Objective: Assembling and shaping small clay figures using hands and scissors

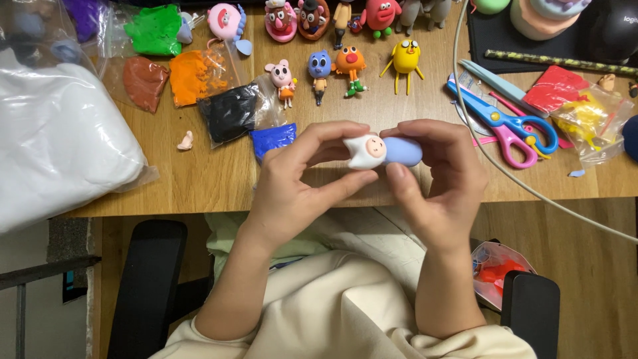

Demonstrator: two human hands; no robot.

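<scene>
Both hands hold one small clay figure [383, 151] above the front edge of the wooden desk [199, 179]. The figure has a white hood around a pale round face and a light blue rounded body. My left hand [299, 189] pinches the white hooded head between thumb and fingers. My right hand [438, 179] grips the blue body, its thumb lying under the figure. Part of the blue body is hidden behind my right fingers.
Bags of coloured clay lie at the left: green [154, 30], brown [145, 81], orange [193, 74], black [231, 112], blue [272, 138], plus a large white bag [60, 146]. Small clay figures [351, 65] stand at the back. Blue and pink scissors [508, 126] lie right, beside a grey cable [495, 166].
</scene>
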